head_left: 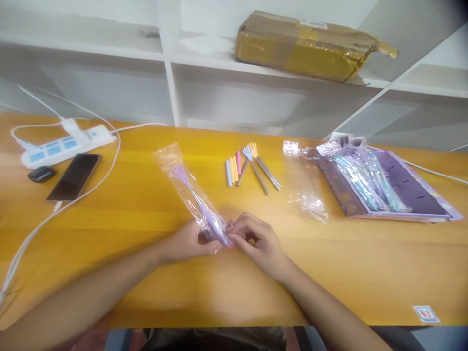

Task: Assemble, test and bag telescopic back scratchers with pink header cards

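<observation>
A purple back scratcher (210,220) with a claw-shaped head and a metal rod lies inside a clear plastic bag (171,155). My left hand (192,242) is closed around the lower end of the bag, at the handle. The thumb and forefinger of my right hand (256,239) pinch the bag at the handle's bottom end. Beyond my hands, metal rods with a blue claw head (247,153) and a yellow claw head (253,148) lie beside several blue, orange and pink handles (233,169).
Empty clear bags (307,195) lie right of the rods, next to a purple box (420,187) with several bagged items. A phone (75,178), black case (41,174) and power strip (69,145) with cables are left. A taped carton (303,46) sits on the shelf; a sticker (426,314) lies front right.
</observation>
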The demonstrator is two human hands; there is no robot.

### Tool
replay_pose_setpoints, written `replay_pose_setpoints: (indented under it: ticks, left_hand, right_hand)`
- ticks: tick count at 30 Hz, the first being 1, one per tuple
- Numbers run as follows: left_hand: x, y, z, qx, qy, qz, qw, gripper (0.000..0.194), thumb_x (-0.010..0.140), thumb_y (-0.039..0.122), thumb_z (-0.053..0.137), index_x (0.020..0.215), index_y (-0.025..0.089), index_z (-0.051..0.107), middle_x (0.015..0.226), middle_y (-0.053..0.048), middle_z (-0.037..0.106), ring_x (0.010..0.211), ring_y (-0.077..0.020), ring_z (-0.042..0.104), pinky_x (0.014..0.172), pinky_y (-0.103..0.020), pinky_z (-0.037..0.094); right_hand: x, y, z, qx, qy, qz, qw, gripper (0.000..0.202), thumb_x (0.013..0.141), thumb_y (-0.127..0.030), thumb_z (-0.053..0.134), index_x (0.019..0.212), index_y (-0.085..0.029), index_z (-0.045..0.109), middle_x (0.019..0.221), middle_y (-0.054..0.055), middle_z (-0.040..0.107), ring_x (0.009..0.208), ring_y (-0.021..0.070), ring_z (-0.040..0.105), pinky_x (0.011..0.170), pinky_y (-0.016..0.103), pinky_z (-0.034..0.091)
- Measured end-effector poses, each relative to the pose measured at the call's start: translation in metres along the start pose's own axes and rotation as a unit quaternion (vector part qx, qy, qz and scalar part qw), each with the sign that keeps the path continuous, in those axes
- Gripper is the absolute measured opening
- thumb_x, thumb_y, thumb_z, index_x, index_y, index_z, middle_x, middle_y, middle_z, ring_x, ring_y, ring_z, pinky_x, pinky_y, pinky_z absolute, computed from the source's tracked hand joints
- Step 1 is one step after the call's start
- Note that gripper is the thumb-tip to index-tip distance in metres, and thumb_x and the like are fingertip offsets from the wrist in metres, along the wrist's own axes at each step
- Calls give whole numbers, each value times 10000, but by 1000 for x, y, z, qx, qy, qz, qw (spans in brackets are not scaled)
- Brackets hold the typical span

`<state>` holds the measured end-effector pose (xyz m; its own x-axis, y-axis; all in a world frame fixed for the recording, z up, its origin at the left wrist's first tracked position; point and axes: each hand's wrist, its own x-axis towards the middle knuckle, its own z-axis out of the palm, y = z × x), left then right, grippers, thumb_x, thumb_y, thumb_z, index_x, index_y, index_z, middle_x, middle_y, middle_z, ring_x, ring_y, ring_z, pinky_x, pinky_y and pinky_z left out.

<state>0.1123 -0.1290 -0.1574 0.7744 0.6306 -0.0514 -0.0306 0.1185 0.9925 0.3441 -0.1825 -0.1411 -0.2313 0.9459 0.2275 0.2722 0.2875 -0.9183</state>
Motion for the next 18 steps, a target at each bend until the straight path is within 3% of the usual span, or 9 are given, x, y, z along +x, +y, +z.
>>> replay_pose_setpoints:
  ticks: [2,7,14,18]
  left_hand:
    - [-1,-2,-2,-13,-12,-6,1000,331,944,338,732,1220,178,641,1198,-118,676,1133,-243,661,1037,-417,525]
    - [-2,-4,-3,-12,-46,-2,999,265,982,333,680,1197,184,646,1245,-115,636,1132,-233,641,1039,-416,521]
    - [-4,5,1,-23,-38,-32,999,548,1001,297,661,1519,245,488,1236,-114,660,1108,-223,663,1049,-444,527]
    - [-6,7,3,-36,-52,-29,998,576,1023,267,621,1572,253,446,1290,-128,670,1159,-231,670,1107,-474,505]
  right_hand:
    - [0,0,0,21,3,22,1000,124,988,-306,726,904,-218,703,856,26,664,719,134,614,607,258,470]
    - [2,1,1,57,-8,62,996,225,955,-375,768,846,-203,671,884,31,647,735,135,607,618,262,462]
    - [1,2,6,157,-30,154,975,385,912,-465,796,838,-217,511,751,-27,618,629,108,553,579,237,429]
    - [0,0,6,140,-73,183,970,365,972,-523,702,883,-214,528,695,-54,567,530,90,477,508,222,375]
